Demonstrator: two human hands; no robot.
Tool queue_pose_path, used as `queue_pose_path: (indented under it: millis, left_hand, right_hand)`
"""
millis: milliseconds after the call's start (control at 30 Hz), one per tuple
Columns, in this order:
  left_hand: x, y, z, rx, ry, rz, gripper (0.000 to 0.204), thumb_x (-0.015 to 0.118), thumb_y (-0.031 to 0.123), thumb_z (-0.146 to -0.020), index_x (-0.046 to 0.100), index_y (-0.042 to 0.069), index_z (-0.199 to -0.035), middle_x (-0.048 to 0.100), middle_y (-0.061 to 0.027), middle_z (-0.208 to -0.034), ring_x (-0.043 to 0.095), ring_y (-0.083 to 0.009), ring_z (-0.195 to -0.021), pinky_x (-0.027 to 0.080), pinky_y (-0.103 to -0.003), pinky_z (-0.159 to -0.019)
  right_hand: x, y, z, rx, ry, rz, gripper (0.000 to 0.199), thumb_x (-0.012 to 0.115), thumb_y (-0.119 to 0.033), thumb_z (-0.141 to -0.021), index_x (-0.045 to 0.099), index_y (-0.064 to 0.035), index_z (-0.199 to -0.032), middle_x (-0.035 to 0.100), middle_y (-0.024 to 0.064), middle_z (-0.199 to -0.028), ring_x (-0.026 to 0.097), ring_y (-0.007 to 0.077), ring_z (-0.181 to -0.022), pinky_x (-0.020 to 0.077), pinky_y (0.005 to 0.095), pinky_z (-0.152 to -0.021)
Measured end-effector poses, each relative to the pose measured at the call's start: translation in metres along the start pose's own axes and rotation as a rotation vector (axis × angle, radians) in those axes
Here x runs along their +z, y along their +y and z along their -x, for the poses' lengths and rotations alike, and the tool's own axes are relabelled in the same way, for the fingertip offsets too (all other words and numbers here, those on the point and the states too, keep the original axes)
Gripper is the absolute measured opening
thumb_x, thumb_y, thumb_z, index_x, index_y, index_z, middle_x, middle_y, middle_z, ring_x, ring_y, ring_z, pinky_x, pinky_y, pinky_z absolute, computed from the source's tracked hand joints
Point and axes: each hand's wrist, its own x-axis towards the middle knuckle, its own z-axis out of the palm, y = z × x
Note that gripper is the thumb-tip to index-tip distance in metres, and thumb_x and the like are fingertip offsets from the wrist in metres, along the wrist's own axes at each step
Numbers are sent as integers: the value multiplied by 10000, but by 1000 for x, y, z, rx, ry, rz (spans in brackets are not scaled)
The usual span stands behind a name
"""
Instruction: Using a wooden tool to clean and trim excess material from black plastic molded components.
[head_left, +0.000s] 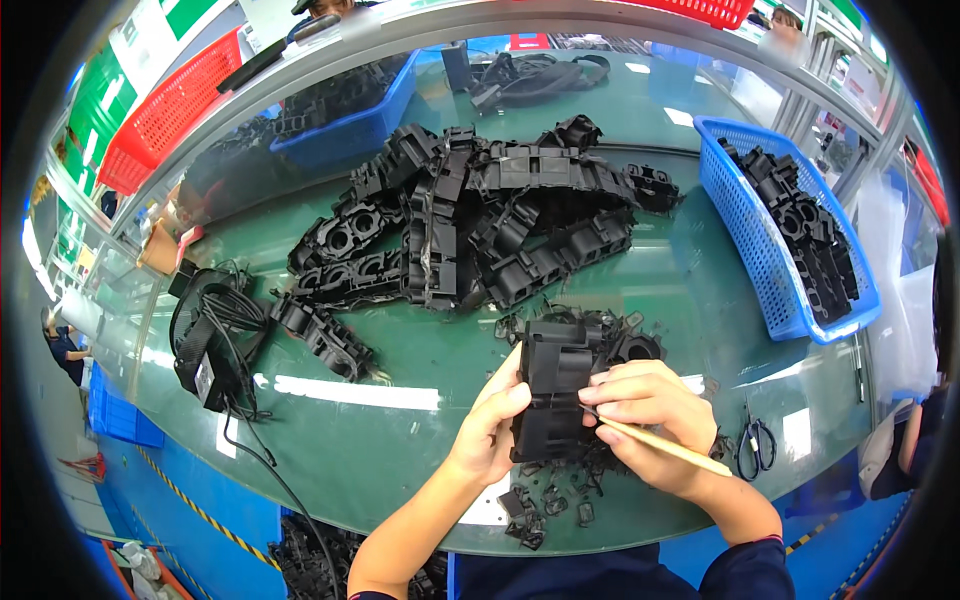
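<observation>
Upright in front of me is a black moulded plastic part [557, 372], boxy with open cells. My left hand [487, 428] grips its left side, thumb across the front edge. My right hand [655, 415] is closed around a slim tool with a pale yellow handle [672, 448]. The tool's thin dark tip meets the part's right side; what kind of tip it is, I cannot make out. Some right-hand fingers also rest against that side. Small black plastic scraps [535, 512] lie on the table beneath and around the part.
A heap of similar black parts [435, 220] covers the middle of the green table [340, 450]. More fill a blue basket [740, 235] at right and a blue bin [350, 130] behind. Black-handled scissors [757, 443] lie right; a cabled black device [205, 340] sits left.
</observation>
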Motion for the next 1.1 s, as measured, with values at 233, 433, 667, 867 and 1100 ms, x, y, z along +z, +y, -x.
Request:
queue_pose_path:
  millis: [233,433,667,867,1100]
  left_hand:
    - [9,-3,-1,104,91,-159,702,665,170,-754,282,74,-1334,438,-102,-1232,454,-199,-1142,350,-338,-988]
    - [10,1,-2,189,88,-352,740,715,194,-722,297,87,-1324,440,-90,-1205,448,-184,-1117,346,-327,-971]
    - [8,3,-1,230,64,-526,743,734,188,-714,315,48,-1311,416,-106,-1222,406,-193,-1159,308,-328,-995]
    - [7,3,-2,286,40,-656,740,762,176,-698,349,12,-1289,387,-110,-1261,356,-205,-1206,252,-328,-1035]
    - [8,0,-4,246,82,-628,723,756,185,-718,334,22,-1282,394,-103,-1257,387,-195,-1178,292,-320,-1012]
  right_hand:
    - [4,-8,0,44,-3,31,212,713,30,-649,614,-18,-830,668,111,-886,631,267,-828,484,345,-757]
    - [0,-7,-1,184,-14,-21,178,708,9,-669,632,-20,-827,676,96,-889,620,252,-877,466,332,-780]
    - [-8,-6,-3,283,-90,-111,121,699,-4,-694,628,-25,-790,672,79,-863,620,232,-876,441,344,-807]
    - [-15,-6,-9,176,-206,8,146,708,-4,-672,601,-34,-766,652,57,-818,614,223,-823,417,340,-768]
    - [0,-1,-1,-62,-144,308,184,708,-24,-633,589,-37,-772,609,52,-820,589,206,-780,414,369,-787]
